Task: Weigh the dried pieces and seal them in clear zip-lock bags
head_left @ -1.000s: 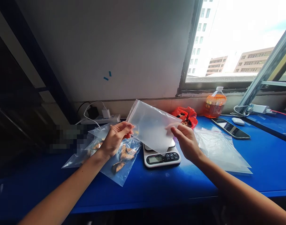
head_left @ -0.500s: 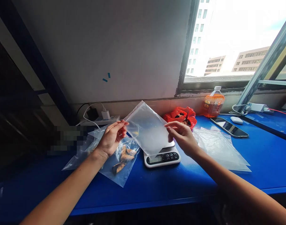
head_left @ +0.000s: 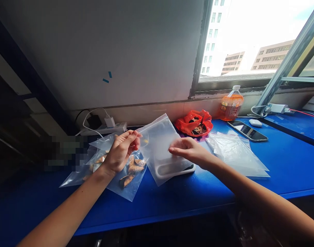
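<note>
Pinched near its upper left edge between the thumb and fingers of my left hand, a frosted plastic bag hung tilted over a blue table, partly covering a white digital scale that showed faintly through the film. My right hand was at the bag's right half, thumb and fingertips close together; from my distant post on the head camera's feed, I could not tell whether they gripped the film or merely lay against it. Beneath the left hand and just to its right, I saw a clear bag of brown pieces on the table. A stack of flat plastic bags lay to the right of the scale. Near the wall, an open red bag held dark pieces. Farther right, an orange drink bottle stood upright below the window, near a phone and a small white case. At back left, a white charger sat in a power strip.
</note>
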`<action>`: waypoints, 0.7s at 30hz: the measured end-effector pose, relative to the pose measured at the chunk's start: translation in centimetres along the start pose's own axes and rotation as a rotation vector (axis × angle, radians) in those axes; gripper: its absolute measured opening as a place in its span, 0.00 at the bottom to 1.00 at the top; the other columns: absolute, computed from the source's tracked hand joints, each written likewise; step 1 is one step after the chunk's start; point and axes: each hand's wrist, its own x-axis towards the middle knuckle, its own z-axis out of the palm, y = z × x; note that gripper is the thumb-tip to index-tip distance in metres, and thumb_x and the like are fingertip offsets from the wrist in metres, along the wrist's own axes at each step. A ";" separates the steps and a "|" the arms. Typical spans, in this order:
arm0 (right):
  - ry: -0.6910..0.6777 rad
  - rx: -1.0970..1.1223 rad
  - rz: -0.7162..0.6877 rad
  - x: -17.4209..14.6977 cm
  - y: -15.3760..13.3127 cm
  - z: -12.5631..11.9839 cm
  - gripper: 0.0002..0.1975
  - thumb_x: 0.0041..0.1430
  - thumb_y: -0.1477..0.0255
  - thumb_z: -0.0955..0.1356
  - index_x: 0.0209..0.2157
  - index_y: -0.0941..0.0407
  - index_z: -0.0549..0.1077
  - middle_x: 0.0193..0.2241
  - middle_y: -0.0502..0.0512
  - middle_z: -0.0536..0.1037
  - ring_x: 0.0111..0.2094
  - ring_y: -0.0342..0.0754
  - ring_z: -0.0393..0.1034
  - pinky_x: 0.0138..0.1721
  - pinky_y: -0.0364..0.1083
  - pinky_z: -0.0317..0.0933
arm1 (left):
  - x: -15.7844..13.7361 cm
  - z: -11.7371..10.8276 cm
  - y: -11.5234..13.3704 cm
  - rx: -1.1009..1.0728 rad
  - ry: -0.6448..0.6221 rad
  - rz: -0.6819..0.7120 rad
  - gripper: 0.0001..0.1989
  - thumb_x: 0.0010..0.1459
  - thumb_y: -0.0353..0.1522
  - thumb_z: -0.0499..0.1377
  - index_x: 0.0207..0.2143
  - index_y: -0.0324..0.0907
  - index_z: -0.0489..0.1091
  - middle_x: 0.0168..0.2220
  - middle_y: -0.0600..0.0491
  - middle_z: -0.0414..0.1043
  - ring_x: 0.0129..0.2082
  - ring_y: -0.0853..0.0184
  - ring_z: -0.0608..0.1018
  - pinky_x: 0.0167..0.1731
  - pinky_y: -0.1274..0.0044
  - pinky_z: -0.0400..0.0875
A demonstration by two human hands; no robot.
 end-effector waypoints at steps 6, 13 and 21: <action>0.012 0.017 -0.010 -0.2 -0.2 0.0 0.15 0.51 0.60 0.70 0.28 0.59 0.73 0.23 0.51 0.74 0.26 0.42 0.65 0.28 0.42 0.57 | 0.1 -0.3 -0.2 0.061 -0.027 0.012 0.15 0.53 0.42 0.63 0.33 0.39 0.69 0.24 0.59 0.64 0.24 0.76 0.66 0.26 0.84 0.62; 0.037 0.047 -0.025 -0.2 -0.5 0.4 0.13 0.52 0.62 0.69 0.28 0.59 0.72 0.24 0.51 0.73 0.27 0.42 0.65 0.30 0.42 0.57 | -0.2 0.4 -0.7 0.274 -0.232 0.032 0.13 0.54 0.41 0.62 0.32 0.40 0.70 0.24 0.57 0.67 0.25 0.73 0.67 0.31 0.80 0.63; 0.076 0.121 -0.022 -0.1 -0.4 1.0 0.07 0.48 0.68 0.69 0.26 0.57 0.69 0.22 0.47 0.69 0.25 0.41 0.62 0.29 0.42 0.54 | -0.4 0.5 -0.5 0.179 -0.124 0.076 0.07 0.53 0.33 0.62 0.27 0.39 0.70 0.23 0.58 0.67 0.24 0.75 0.66 0.30 0.81 0.61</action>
